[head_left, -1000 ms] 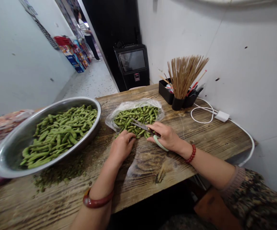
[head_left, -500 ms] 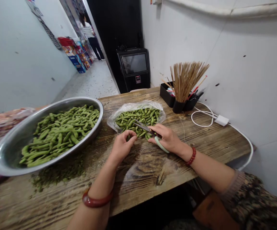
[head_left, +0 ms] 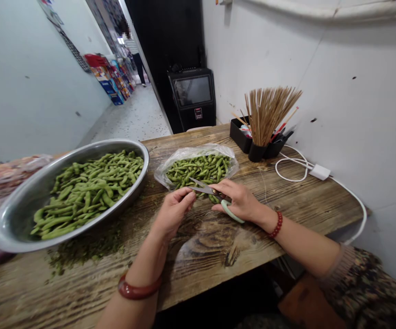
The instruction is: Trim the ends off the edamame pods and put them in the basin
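My right hand [head_left: 236, 199] is closed around a pair of scissors [head_left: 203, 188] with pale green handles. The blades are parted and point left, their tips close to my left fingertips. My left hand [head_left: 174, 209] is pinched, thumb against fingers; whatever it holds is hidden behind the fingers. Just beyond both hands lies a clear plastic bag [head_left: 161, 170], spread open, with green soybean pods [head_left: 201, 165] heaped in it. On the left a wide metal basin [head_left: 2, 228] holds many more green pods [head_left: 91, 187].
Small green trimmings [head_left: 84, 249] are scattered on the wooden table [head_left: 198, 283] below the basin. A black holder [head_left: 240, 135] with thin wooden sticks [head_left: 266, 114] stands at the back right, near a white cable [head_left: 351, 201]. A person [head_left: 134, 50] stands in the far doorway.
The scissor blades have parted wider and moved closer to my left fingertips. My left thumb and fingers have closed together. The person in the doorway has shifted slightly.
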Action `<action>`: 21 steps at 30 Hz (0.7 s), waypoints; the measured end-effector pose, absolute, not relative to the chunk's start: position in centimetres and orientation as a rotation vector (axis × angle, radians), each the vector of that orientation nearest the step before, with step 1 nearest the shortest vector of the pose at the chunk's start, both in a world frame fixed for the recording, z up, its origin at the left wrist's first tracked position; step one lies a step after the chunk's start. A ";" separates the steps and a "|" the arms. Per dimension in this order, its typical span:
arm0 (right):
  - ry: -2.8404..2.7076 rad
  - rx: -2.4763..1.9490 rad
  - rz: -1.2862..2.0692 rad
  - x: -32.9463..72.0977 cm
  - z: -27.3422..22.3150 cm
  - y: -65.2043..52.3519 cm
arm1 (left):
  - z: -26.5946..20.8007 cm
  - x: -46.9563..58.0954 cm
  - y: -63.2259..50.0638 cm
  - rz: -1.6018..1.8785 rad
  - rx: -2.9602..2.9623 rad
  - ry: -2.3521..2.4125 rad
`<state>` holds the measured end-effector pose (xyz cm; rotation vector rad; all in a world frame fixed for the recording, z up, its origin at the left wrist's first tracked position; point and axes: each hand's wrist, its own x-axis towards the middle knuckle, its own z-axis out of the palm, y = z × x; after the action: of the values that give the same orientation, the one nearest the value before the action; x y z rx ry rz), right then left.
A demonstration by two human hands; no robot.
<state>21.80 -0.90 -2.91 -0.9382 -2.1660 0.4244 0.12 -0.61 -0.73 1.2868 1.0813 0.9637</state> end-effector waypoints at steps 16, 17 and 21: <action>-2.229 -0.890 0.458 21.8 -3.1 -0.9 | -0.5 0.6 -0.9 0.995 1.563 1.158; -2.234 -0.886 0.458 21.8 -3.1 -0.9 | -0.5 0.5 -0.8 1.002 1.573 1.150; -2.250 -0.858 0.466 21.9 -3.0 -0.9 | -0.6 0.4 -0.7 0.997 1.620 1.116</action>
<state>21.86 -0.89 -3.04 -0.8578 -2.2496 0.4656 0.41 -0.68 -0.63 1.6203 1.1162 0.9968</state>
